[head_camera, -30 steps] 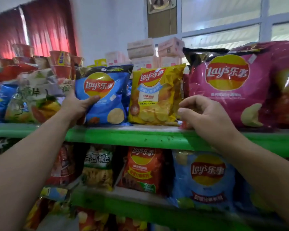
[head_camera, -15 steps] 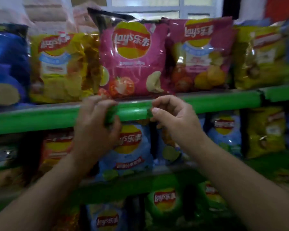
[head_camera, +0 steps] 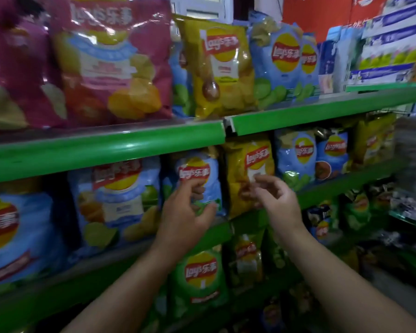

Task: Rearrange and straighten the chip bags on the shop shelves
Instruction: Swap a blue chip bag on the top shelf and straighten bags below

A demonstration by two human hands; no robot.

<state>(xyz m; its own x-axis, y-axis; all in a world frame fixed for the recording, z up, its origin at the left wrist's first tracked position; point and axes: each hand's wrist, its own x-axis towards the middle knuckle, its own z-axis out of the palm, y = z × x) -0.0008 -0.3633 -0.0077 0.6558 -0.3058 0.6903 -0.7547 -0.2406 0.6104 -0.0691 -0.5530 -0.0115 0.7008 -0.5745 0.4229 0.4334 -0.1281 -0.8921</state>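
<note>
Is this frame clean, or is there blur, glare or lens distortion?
Head view: motion blur smears the pink bags at upper left; glare streaks their foil; the wide lens bows the green shelf edge; the lower-right bags are dim.

top shelf: pink bags [head_camera: 111, 68], yellow bag [head_camera: 221, 68] and pale blue bags [head_camera: 281, 61], upright, fronts out, packed side by side
middle shelf: big blue bag [head_camera: 115, 195], small blue bag [head_camera: 202, 169] touching gold bag [head_camera: 247, 169], all upright
lower shelf: green bag [head_camera: 199, 277], upright, dim

green shelves [head_camera: 106, 145], white window frame [head_camera: 203, 7] top centre, red panel [head_camera: 317, 18] right, grey floor [head_camera: 394, 287] lower right.
</note>
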